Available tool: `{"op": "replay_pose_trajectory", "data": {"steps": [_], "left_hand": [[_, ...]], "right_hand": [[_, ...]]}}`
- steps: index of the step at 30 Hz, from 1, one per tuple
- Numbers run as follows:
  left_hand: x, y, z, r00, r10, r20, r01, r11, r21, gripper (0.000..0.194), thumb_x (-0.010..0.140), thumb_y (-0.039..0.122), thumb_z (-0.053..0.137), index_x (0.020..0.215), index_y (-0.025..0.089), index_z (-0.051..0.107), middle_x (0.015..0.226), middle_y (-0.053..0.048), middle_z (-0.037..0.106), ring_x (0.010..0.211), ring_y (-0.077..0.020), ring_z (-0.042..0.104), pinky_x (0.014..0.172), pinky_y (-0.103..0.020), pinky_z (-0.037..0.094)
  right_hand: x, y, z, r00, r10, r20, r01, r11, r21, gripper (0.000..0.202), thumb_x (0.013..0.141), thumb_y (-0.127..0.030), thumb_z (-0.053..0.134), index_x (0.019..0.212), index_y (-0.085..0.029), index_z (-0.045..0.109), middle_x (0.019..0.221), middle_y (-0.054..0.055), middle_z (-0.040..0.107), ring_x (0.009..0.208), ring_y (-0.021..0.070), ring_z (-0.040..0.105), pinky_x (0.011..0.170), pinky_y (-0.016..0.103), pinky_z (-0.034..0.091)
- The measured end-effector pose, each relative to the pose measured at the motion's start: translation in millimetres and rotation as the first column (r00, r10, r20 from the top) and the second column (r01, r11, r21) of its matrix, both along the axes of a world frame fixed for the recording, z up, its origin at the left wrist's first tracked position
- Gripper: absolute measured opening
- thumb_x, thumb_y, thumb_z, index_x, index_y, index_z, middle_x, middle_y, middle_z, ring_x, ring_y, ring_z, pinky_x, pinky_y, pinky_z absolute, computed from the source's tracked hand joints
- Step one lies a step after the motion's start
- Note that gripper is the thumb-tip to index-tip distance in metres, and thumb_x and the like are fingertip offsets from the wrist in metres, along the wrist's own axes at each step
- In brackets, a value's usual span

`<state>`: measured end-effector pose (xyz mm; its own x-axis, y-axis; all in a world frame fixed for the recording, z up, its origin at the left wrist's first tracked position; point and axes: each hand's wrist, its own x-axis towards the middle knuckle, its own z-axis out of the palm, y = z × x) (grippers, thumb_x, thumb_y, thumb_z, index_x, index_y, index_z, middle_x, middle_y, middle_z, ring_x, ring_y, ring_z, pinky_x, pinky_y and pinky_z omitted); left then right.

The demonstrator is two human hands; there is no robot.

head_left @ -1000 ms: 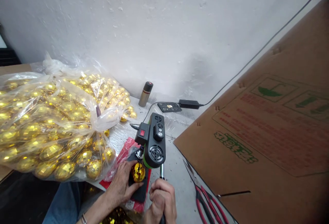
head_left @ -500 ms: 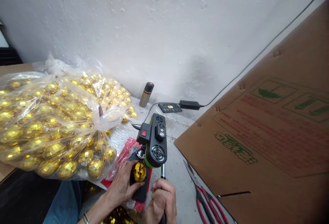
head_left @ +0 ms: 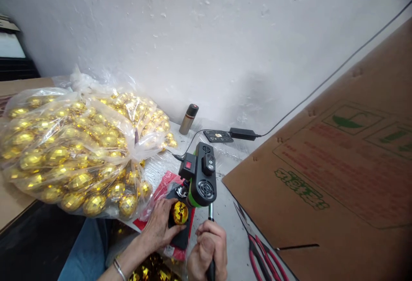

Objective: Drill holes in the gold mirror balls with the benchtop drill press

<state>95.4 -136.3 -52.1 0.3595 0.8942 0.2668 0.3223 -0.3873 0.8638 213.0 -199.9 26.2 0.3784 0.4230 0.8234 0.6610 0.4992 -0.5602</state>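
Observation:
My left hand (head_left: 160, 225) has its thumb and fingers closed around a small gold mirrored ball (head_left: 180, 213). The ball sits on the black base of a small bench drill press (head_left: 204, 178), beside its chuck end, and its underside is hidden. My right hand (head_left: 208, 248) is wrapped around the press's lever handle (head_left: 211, 269), below and to the right of the ball. The machine's top is black with round vents, a red switch and green trim.
Clear plastic bags (head_left: 74, 152) full of gold balls fill the left side. Red-handled shears (head_left: 262, 251) lie at right beside a large cardboard box (head_left: 322, 165). A spray can (head_left: 189, 119), a black keypad-like strip (head_left: 218, 136) and a power adapter (head_left: 243, 133) with its cable stand near the wall.
The camera has turned slightly left, so everything sits a little further right in view. Both hands keep their holds on the ball and the lever handle.

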Motion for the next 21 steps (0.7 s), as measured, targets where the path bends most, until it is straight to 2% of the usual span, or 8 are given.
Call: {"op": "replay_pose_trajectory", "data": {"steps": [4,12,15,18,21], "left_hand": [[1.9,-0.3,1.2,1.000,-0.004,0.002,0.004,1.000,-0.021,0.058,0.079,0.029,0.083,0.132,0.021,0.062,0.123,-0.015,0.071,0.116,-0.0382,0.067,0.101,-0.059,0.056],[4.8,0.5,-2.3,1.000,0.001,-0.013,-0.001,1.000,-0.012,0.057,0.078,0.027,0.082,0.131,0.020,0.061,0.121,-0.015,0.070,0.113,-0.0377,0.066,0.100,-0.058,0.056],[4.6,0.7,-4.4,1.000,0.001,-0.006,-0.001,1.000,-0.005,0.059,0.077,0.026,0.082,0.132,0.019,0.061,0.120,-0.015,0.070,0.112,-0.0374,0.067,0.100,-0.057,0.056],[3.9,1.2,-5.5,1.000,0.010,0.008,-0.010,1.000,0.002,0.057,0.078,0.028,0.082,0.131,0.019,0.062,0.120,-0.015,0.071,0.113,-0.0382,0.068,0.099,-0.058,0.057],[2.8,3.5,-5.1,1.000,0.020,0.005,-0.020,1.000,0.019,0.057,0.078,0.030,0.083,0.130,0.019,0.063,0.120,-0.015,0.072,0.114,-0.0389,0.069,0.099,-0.060,0.057]], "right_hand": [[0.5,4.2,3.0,0.997,-0.046,0.054,0.041,0.996,0.081,0.025,0.102,-0.015,0.045,0.080,-0.022,0.056,0.080,-0.003,0.057,0.067,0.0114,0.055,0.067,0.029,0.047],[3.1,8.9,-19.8,0.985,-0.068,0.161,0.051,0.993,0.111,0.026,0.103,-0.014,0.046,0.081,-0.021,0.058,0.083,-0.001,0.062,0.073,0.0122,0.060,0.076,0.030,0.051],[4.4,11.8,-22.2,0.977,-0.084,0.194,0.060,0.990,0.124,0.030,0.107,-0.020,0.045,0.079,-0.021,0.057,0.084,-0.001,0.063,0.072,0.0115,0.061,0.072,0.027,0.051],[6.1,9.8,-11.0,0.970,-0.067,0.236,0.041,0.993,0.113,0.032,0.108,-0.025,0.046,0.078,-0.022,0.058,0.082,-0.002,0.063,0.071,0.0104,0.062,0.068,0.024,0.052],[5.8,4.5,21.4,0.978,-0.040,0.207,0.031,0.998,0.048,0.031,0.107,-0.018,0.044,0.078,-0.021,0.055,0.079,-0.001,0.060,0.067,0.0103,0.059,0.063,0.023,0.049]]}}
